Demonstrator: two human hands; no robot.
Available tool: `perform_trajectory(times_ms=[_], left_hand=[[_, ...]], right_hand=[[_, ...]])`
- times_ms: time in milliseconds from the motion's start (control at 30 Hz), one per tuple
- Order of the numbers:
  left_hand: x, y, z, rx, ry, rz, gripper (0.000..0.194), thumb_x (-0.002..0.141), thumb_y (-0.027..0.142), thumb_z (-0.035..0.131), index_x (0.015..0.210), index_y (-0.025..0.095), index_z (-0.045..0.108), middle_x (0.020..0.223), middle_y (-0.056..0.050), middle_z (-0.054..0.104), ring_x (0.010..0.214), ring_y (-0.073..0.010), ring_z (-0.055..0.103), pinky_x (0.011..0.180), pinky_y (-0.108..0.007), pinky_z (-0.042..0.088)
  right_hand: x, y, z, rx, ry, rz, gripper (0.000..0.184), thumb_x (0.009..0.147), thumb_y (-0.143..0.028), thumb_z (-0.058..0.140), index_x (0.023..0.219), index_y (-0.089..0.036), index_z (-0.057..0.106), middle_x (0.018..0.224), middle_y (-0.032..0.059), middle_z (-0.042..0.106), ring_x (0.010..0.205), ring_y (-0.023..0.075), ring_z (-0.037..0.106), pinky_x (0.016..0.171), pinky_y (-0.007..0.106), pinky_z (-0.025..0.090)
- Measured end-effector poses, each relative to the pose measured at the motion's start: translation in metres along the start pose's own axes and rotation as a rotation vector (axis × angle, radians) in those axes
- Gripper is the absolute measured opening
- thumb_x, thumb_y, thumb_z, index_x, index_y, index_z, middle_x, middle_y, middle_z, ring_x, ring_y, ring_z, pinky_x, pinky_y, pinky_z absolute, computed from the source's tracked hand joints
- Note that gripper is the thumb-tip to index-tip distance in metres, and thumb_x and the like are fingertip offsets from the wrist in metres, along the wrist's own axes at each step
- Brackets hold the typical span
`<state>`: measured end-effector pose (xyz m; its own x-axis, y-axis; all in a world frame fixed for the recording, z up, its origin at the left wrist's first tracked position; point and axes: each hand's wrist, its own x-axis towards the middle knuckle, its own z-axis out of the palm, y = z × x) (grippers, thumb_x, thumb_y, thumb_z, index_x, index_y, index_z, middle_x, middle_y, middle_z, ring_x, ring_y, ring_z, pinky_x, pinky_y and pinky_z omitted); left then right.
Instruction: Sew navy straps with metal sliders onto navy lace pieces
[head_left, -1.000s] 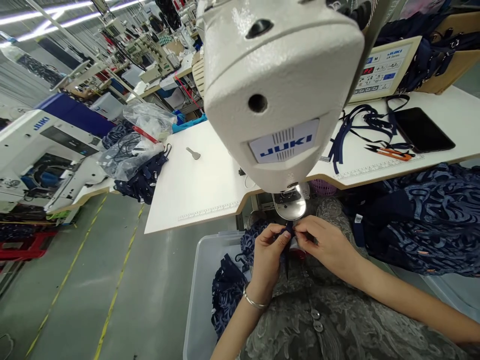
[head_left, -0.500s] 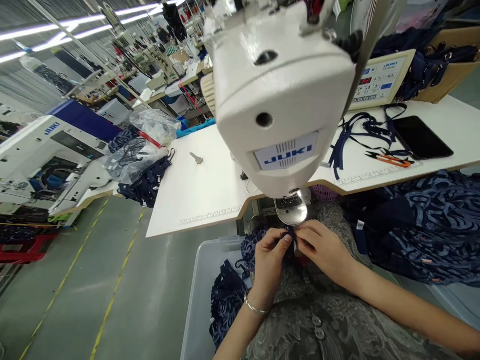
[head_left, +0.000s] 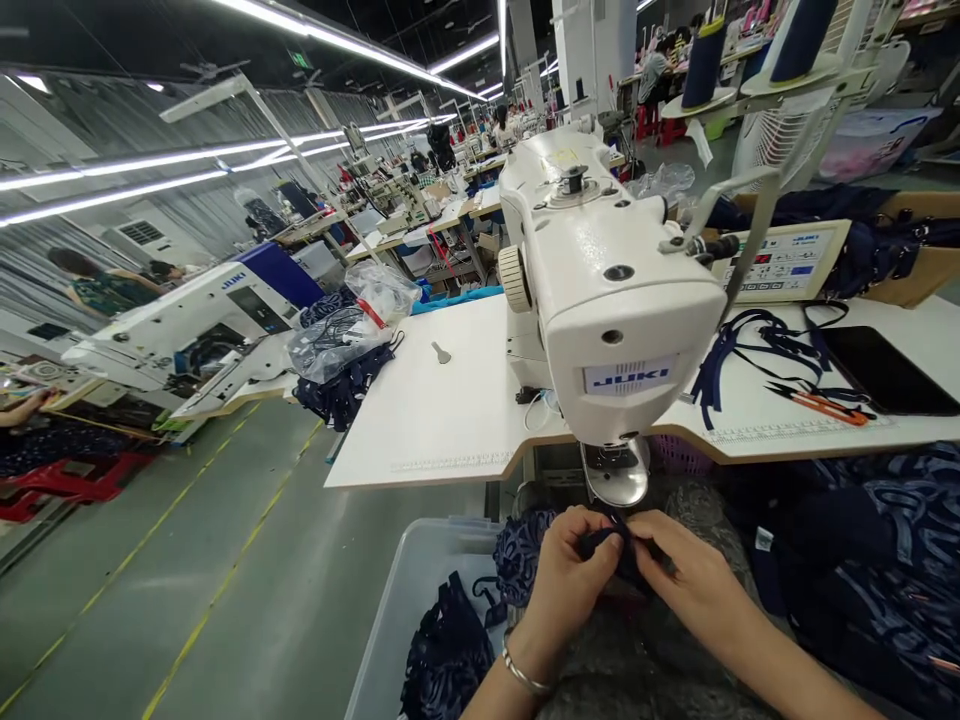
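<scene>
My left hand [head_left: 576, 565], with a silver bangle at its wrist, pinches a dark navy garment [head_left: 604, 540] between thumb and fingers. From the other side my right hand [head_left: 679, 555] grips the same garment with its fingertips. Both hands are close together, just below the rounded metal sewing arm [head_left: 622, 488] of a white sewing machine [head_left: 630, 330]. A patterned, rounded navy part [head_left: 517, 560] hangs beside my left hand. The fingers partly cover the held fabric, so its exact edge is hidden.
A clear plastic bin [head_left: 397, 580] with navy garments stands below left. On the white table [head_left: 442, 410] lie a small metal piece [head_left: 441, 353], navy straps [head_left: 720, 370], orange thread snips [head_left: 825, 403] and a phone [head_left: 892, 368]. Patterned garments [head_left: 885, 560] are piled at right.
The view has tilted up, so more of the room and machine shows and everything sits lower. Both hands still hold the garment below the sewing arm.
</scene>
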<state>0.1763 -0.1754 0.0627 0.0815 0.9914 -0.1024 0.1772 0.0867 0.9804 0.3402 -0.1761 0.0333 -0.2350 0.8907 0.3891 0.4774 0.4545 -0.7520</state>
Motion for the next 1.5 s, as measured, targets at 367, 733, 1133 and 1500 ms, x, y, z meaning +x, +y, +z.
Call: perform_trajectory(times_ms=[367,733,1133,1500], left_hand=[[-0.003,0.002,-0.006,0.122,-0.032,0.125,0.01,0.078,0.031,0.072,0.078,0.022,0.073,0.072,-0.001,0.059,0.074,-0.017,0.051,0.078,-0.032,0.038],[-0.004,0.001,-0.003,0.057,0.001,0.073,0.017,0.084,0.037,0.066,0.085,0.021,0.071,0.076,-0.001,0.057,0.076,-0.0162,0.051,0.072,-0.028,0.039],[-0.001,-0.004,-0.004,-0.149,-0.04,-0.022,0.016,0.083,0.035,0.07,0.086,0.02,0.072,0.077,0.002,0.052,0.071,-0.0108,0.048,0.067,-0.022,0.039],[-0.002,-0.024,0.007,-0.232,0.028,0.016,0.014,0.084,0.035,0.069,0.086,0.021,0.072,0.075,0.003,0.049,0.069,-0.0097,0.045,0.065,-0.022,0.037]], right_hand=[[0.001,-0.001,0.002,0.001,0.102,-0.055,0.021,0.082,-0.006,0.046,0.089,-0.024,0.055,0.085,0.003,0.063,0.079,0.0184,0.064,0.069,0.031,0.055],[0.004,-0.006,-0.004,-0.052,-0.003,0.001,0.015,0.09,-0.01,0.045,0.092,-0.022,0.054,0.086,0.0042,0.064,0.079,0.0181,0.063,0.071,0.031,0.055],[0.004,-0.007,-0.012,-0.157,0.075,-0.202,0.017,0.094,-0.01,0.048,0.105,-0.018,0.058,0.093,0.0068,0.069,0.086,0.0173,0.067,0.08,0.029,0.056],[0.011,-0.011,-0.002,-0.251,0.151,-0.224,0.014,0.092,-0.008,0.046,0.088,-0.019,0.054,0.079,0.0041,0.065,0.072,0.018,0.06,0.067,0.032,0.052]])
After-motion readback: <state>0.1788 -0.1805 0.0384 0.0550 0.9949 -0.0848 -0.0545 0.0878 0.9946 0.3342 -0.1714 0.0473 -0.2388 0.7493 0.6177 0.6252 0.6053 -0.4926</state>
